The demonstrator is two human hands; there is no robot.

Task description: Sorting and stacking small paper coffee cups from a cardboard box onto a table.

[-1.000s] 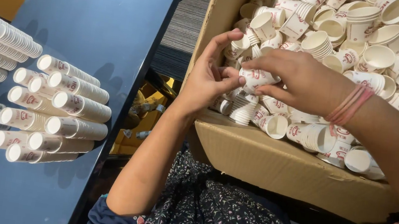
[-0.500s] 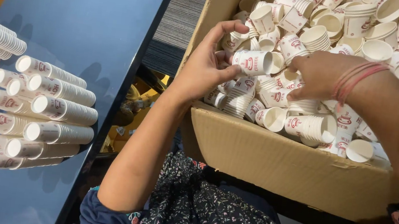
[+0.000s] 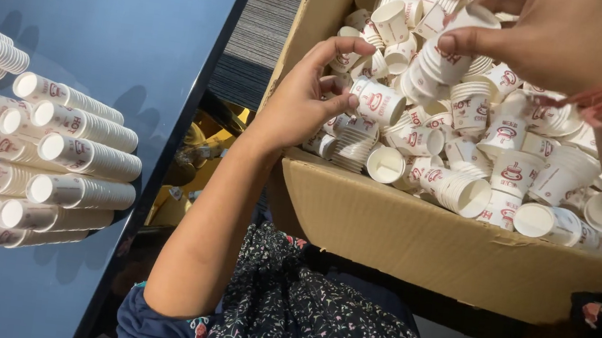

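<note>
**Both hands on paper cups inside the cardboard box**

We take the corrugated cardboard box as our landmark. Inside it we find a loose heap of small white paper cups with red printing, tapered and smooth-walled, many nested into short ribbed stacks. The left hand reaches over the box's near-left corner, fingers curled around one short nested stack of cups lying on the heap. The right hand, above the heap toward the far side, pinches a raised cup stack between thumb and fingers. Left of the box, long cup sleeves lie side by side on a glossy blue table.
</note>
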